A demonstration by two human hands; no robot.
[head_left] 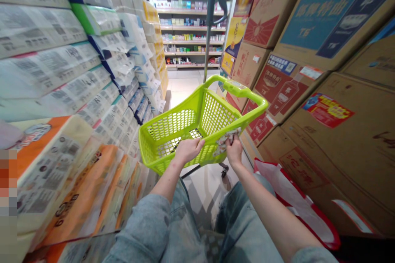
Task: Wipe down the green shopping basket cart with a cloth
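Wiping the green basket is apparently the step in hand. Right hand grips the crumpled cloth against its near side; left hand grips the near rim. Next stroke likely calls for steady bracing. Stacked packs and cartons flank it.

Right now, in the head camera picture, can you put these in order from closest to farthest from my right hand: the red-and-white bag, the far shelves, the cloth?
1. Cloth: in your right hand, against the green cart.
2. Red-and-white bag: low on your right.
3. Far shelves: straight ahead, past the cart.
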